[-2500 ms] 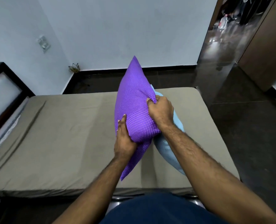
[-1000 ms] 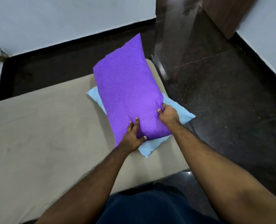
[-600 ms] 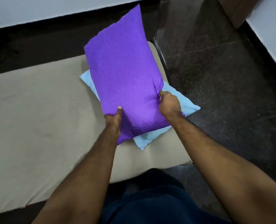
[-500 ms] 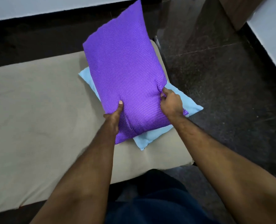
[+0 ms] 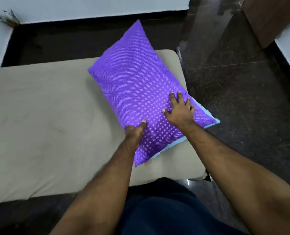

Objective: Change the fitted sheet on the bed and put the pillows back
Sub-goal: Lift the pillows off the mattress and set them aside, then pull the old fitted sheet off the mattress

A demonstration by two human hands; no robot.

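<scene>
A purple dotted pillow [image 5: 137, 85] lies slantwise on the right end of the bed, on top of a light blue pillow [image 5: 207, 114] that shows only along the near and right edges. The bed carries a beige fitted sheet [image 5: 44, 116]. My left hand [image 5: 135, 131] grips the purple pillow's near left edge, thumb on top and fingers hidden beneath. My right hand [image 5: 179, 111] presses flat on the pillow's near right part with fingers spread.
Dark glossy floor [image 5: 242, 99] surrounds the bed on the right and behind. A brown wooden door or cabinet [image 5: 273, 17] stands at the upper right. White walls with black skirting run behind and to the right. A small dried plant [image 5: 8, 19] sits in the far left corner.
The purple pillow has slid right and now covers most of the blue pillow. My right hand let go of its pinch on the fabric and now lies spread on top.
</scene>
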